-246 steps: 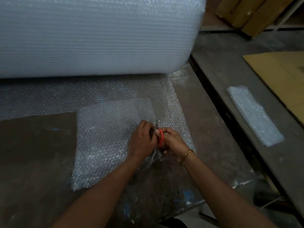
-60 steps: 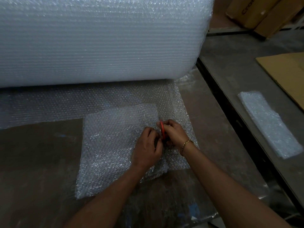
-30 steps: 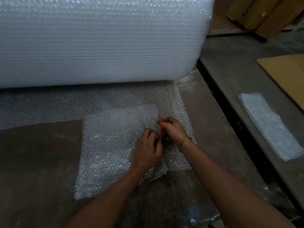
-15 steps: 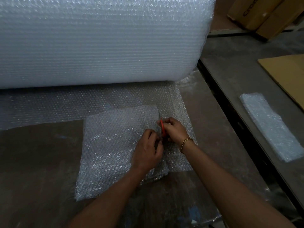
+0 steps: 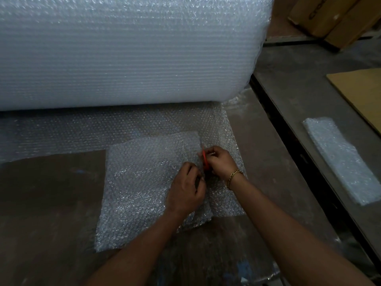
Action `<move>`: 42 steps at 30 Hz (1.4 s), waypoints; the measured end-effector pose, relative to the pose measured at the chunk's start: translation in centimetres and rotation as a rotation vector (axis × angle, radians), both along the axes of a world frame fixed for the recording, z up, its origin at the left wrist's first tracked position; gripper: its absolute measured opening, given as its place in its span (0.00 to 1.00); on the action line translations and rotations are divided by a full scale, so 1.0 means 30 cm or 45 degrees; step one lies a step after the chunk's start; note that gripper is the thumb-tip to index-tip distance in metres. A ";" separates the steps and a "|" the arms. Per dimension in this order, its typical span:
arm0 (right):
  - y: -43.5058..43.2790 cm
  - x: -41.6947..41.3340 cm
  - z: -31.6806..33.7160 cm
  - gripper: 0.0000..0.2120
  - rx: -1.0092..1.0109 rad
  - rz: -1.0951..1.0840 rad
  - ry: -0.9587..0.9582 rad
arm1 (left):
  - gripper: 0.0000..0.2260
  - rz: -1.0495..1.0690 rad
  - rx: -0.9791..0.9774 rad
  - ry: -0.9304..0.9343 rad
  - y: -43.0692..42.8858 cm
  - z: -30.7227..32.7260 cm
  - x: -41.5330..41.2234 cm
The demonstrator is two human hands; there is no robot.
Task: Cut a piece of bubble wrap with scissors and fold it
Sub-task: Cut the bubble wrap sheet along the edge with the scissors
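Head view. One large bubble wrap roll (image 5: 123,54) is laid across the far side of the worktable (image 5: 41,203). The bubble wrap sheet (image 5: 144,182) is drawn out from it and lies flat on the tabletop.

One pair of scissors (image 5: 204,159), orange-handled, is gripped by the right hand (image 5: 219,162) and set upright into the sheet. The blades are largely hidden by the fingers and the wrap. The sheet is pinched just beside the scissors by the curled fingers of the left hand (image 5: 185,193). One bracelet (image 5: 234,175) is noted on the right wrist.

On the adjoining table (image 5: 299,89) are recorded one folded wrap piece (image 5: 340,159) and one flat cardboard sheet (image 5: 358,93). Two cardboard boxes (image 5: 334,17) stand beyond.
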State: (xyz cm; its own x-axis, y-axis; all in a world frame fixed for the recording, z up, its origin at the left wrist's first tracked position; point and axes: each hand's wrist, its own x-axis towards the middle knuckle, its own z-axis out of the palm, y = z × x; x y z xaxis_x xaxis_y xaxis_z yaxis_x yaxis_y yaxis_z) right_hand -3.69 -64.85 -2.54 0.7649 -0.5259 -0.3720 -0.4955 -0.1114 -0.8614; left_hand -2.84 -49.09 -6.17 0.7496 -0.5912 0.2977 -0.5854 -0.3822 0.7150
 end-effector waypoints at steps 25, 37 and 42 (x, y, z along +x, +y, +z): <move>-0.017 0.023 -0.005 0.11 0.003 0.001 0.041 | 0.05 0.006 0.019 -0.002 0.002 -0.002 -0.003; -0.024 0.047 0.002 0.19 0.146 -0.033 0.042 | 0.04 0.001 0.027 -0.008 0.001 -0.002 -0.003; -0.029 0.065 0.009 0.18 0.189 -0.030 0.031 | 0.04 0.000 0.021 -0.011 0.002 0.000 -0.004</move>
State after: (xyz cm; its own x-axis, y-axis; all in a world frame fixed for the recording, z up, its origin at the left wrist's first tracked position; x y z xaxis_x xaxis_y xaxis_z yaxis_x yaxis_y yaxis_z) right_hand -1.76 -65.72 -2.27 0.7428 -0.4818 -0.4649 -0.5172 0.0280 -0.8554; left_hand -2.95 -49.05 -6.18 0.7472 -0.5960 0.2941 -0.5913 -0.3941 0.7036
